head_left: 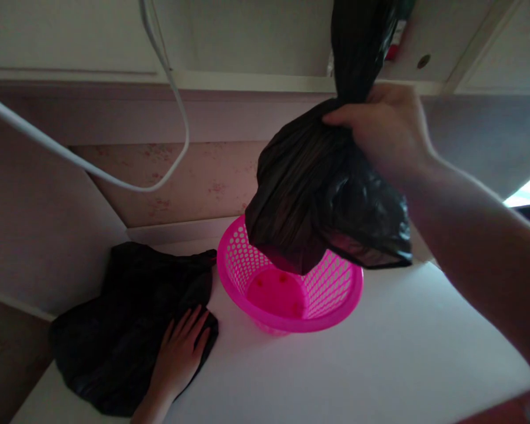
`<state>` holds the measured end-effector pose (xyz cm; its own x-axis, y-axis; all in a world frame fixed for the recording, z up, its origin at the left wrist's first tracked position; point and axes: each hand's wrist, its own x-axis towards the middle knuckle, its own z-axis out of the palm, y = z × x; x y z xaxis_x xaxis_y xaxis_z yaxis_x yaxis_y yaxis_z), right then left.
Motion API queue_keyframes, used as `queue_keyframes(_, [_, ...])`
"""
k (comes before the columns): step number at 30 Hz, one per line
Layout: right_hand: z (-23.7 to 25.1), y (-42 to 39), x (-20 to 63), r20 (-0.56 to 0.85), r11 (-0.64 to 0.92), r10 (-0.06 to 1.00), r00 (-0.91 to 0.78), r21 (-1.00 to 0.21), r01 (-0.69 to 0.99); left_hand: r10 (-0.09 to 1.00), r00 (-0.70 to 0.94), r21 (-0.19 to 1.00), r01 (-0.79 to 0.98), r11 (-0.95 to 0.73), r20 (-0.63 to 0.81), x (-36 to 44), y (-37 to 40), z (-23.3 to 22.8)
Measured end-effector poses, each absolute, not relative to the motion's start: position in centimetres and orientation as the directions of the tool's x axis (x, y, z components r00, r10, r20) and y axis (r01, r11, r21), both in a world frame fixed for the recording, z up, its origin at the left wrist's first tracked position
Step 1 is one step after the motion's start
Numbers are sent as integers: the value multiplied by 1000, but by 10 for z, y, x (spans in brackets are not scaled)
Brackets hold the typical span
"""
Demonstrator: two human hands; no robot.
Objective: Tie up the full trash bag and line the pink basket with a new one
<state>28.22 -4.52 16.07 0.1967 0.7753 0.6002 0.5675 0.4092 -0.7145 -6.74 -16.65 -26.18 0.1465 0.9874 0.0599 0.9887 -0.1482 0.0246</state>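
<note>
We note the right hand (386, 132) raised above the pink basket (291, 282), its fingers (340, 118) closed tight around the gathered neck of a black plastic bag (322, 194). The bag hangs from that grip with its bulging lower part directly over the basket, the lowest fold just inside the basket's far rim; we cannot tell whether it touches the mesh. The bag's loose top rises above the hand and out of view.

The left hand (181, 350) lies left of the basket, palm down, fingers (194, 324) spread flat and gripping nothing, pressing on a second black bag (128, 318) that lies slumped on the tabletop (357, 365). That bag sits just beside the basket's left rim.

The basket stands upright on the white tabletop, perforated walls, a few small dark spots on its floor. Behind and above the basket a white cable (172, 88) loops down across the wall.
</note>
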Motion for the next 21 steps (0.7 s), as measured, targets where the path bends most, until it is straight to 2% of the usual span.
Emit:
queue_keyframes(3, [129,-45,268,588,477,781,208,-778,409,989,143,37,989,-144,38,-67,-168,-261])
queue_keyframes(7, [89,-43,270,691,564,713,115,-664,490,990,138,79,987,-140,40,-68,-167,-263])
queue_keyframes(10, [64,-51,273,668,525,741,68,-640,561,987,138,154,977,-149,81,-72,-164,-262])
queue_keyframes(12, [50,-58,273,636,488,771,37,-626,608,974,123,232,958,-167,192,-71,-163,-246])
queue_keyframes(15, [35,-67,273,584,448,811,-38,-579,681,892,50,369,899,-236,450,-56,-171,-188])
queue_keyframes(17, [28,-70,273,503,413,857,-109,-544,731,836,45,444,831,-335,547,-35,-184,-129])
queue_keyframes(18, [24,-71,273,444,386,885,-143,-526,758,810,90,459,785,-415,579,-22,-190,-98])
queue_keyframes(21, [16,-68,272,241,330,940,-242,-462,823,692,319,403,627,-667,648,20,-192,-20])
